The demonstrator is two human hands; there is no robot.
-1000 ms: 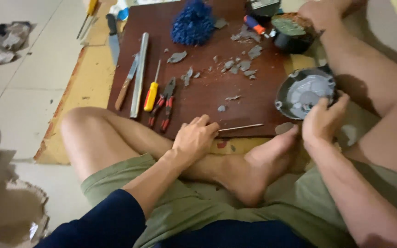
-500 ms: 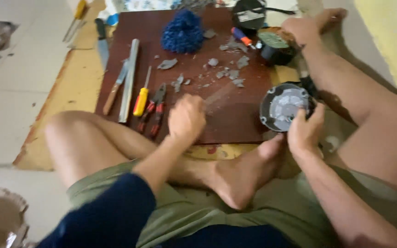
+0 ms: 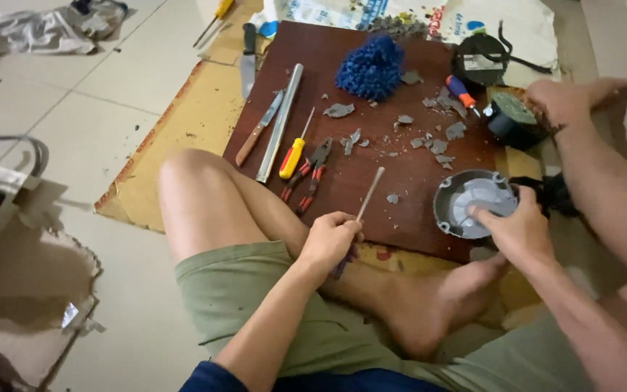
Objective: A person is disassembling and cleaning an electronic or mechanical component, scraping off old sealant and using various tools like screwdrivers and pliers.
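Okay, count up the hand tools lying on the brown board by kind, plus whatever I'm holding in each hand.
Screwdrivers: 2, yellow-handled and red-and-blue-handled
Pliers: 1, red-handled pliers
Knives: 1, wooden-handled knife
Metal bars: 1, long metal bar
Held: 2, thin rod in left hand, round grey cover under right hand
Total: 7

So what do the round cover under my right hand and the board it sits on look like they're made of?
Round cover: probably cast metal, with a dull grey matte surface and moulded lugs at the rim. Board: seemingly wood or laminate, dark red-brown and smooth with a slight sheen. The right hand rests on the cover.
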